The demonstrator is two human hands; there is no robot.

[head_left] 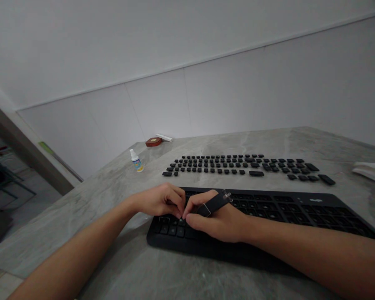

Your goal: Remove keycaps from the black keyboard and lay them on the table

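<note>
A black keyboard (300,208) lies on the grey marble table (112,200) in front of me. My right hand (220,221) rests on its left end and grips a black keycap puller (215,203), its tip down at the keys. My left hand (161,200) is curled beside it, fingertips pinched together at the same spot on the left keys. What the left fingers pinch is too small to make out. Behind the keyboard, several loose black keycaps (243,164) are laid out in rows on the table.
A small white bottle (136,161) stands at the back left. A brown flat object (153,141) and a white strip (164,137) lie by the wall. A white cloth (371,171) sits at the right edge. The table edge drops off to the left.
</note>
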